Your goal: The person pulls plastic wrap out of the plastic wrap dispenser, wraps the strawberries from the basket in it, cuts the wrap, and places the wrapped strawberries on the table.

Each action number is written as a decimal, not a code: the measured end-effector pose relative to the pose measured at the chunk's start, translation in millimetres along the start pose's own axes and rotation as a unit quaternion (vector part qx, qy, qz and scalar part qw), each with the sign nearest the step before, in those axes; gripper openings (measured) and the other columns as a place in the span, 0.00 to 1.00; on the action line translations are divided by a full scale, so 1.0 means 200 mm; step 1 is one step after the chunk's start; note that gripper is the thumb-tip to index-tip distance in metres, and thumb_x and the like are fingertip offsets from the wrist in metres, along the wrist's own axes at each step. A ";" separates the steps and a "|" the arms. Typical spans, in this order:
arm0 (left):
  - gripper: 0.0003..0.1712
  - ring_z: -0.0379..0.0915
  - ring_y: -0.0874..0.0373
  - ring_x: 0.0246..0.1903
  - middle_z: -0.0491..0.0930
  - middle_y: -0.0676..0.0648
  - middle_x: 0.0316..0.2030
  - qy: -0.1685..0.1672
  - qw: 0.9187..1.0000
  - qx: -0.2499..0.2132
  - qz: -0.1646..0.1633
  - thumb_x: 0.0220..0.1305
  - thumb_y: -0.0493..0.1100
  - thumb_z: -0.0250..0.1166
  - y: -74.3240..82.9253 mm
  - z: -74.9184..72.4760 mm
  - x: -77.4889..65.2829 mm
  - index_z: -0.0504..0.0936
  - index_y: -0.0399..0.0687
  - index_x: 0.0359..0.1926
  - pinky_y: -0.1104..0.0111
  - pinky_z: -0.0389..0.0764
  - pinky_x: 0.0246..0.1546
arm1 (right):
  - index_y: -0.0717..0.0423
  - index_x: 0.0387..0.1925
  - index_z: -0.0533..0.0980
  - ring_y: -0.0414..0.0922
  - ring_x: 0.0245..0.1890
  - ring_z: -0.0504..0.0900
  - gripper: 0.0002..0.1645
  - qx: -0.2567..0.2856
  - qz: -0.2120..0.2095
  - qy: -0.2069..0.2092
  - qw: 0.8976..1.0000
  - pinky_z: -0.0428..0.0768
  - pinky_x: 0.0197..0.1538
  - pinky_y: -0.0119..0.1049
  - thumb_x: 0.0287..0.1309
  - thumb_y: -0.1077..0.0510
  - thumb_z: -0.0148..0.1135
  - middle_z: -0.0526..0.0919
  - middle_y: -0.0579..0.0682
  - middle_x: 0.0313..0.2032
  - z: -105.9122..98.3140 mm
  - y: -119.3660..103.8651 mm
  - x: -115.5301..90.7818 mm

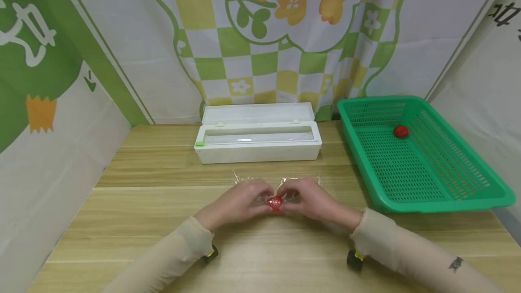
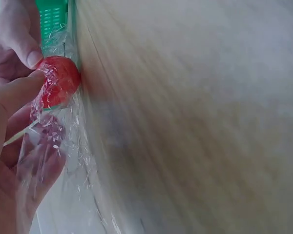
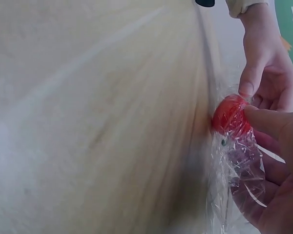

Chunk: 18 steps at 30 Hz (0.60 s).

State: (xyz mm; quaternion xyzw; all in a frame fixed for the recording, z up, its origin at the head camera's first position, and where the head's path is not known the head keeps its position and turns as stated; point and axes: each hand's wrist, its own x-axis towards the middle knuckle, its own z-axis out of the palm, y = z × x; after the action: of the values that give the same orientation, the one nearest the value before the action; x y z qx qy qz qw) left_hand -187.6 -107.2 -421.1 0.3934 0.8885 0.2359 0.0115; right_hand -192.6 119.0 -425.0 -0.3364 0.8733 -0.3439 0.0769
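Observation:
At the middle of the table, in the head view, a small red tomato [image 1: 275, 203] sits in a sheet of clear cling film [image 2: 75, 146] spread on the wood. My left hand [image 1: 246, 199] is at its left, the thumb pressing film against the red skin and the fingers behind the sheet. From the other side my right hand [image 1: 309, 198] pinches film around the tomato, its thumb on the fruit in the right wrist view. Wrinkled film covers much of the tomato [image 3: 232, 117]. Both hands' fingertips are partly hidden in the head view.
Behind the hands stands a white cling film dispenser [image 1: 260, 153] with its lid [image 1: 258, 113] raised. A green plastic basket [image 1: 362, 166] is at the right, holding another red tomato [image 1: 400, 131]. A patterned curtain [image 1: 264, 62] hangs along the table's back edge.

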 end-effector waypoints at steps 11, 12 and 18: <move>0.15 0.74 0.65 0.40 0.79 0.60 0.38 -0.005 0.999 0.016 0.028 0.51 0.47 0.73 0.02 0.00 0.01 0.81 0.55 0.41 0.74 0.77 0.46 | 0.41 0.38 0.81 0.32 0.36 0.80 0.09 0.029 0.013 -0.022 0.999 0.80 0.44 0.30 0.53 0.51 0.69 0.84 0.32 0.35 -0.01 0.03 0.00; 0.15 0.74 0.65 0.39 0.79 0.60 0.38 -0.005 1.000 0.012 0.026 0.52 0.47 0.73 0.02 0.01 0.01 0.81 0.55 0.41 0.75 0.77 0.45 | 0.41 0.38 0.82 0.32 0.37 0.80 0.09 0.022 0.012 -0.019 1.000 0.80 0.44 0.30 0.53 0.50 0.68 0.84 0.33 0.36 -0.01 0.03 0.01; 0.15 0.75 0.66 0.38 0.81 0.59 0.38 -0.008 1.000 0.004 0.000 0.57 0.51 0.69 0.02 0.00 0.02 0.82 0.53 0.43 0.75 0.78 0.44 | 0.43 0.42 0.82 0.33 0.41 0.80 0.14 -0.021 0.005 0.011 1.000 0.80 0.48 0.31 0.52 0.49 0.69 0.85 0.36 0.39 -0.02 0.02 0.01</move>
State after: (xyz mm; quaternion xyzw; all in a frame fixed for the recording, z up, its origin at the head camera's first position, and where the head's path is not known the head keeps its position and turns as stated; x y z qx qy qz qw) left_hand -187.9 -102.3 -420.0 0.3957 0.8892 0.2291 0.0166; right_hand -197.5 122.9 -424.2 -0.3293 0.8829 -0.3288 0.0621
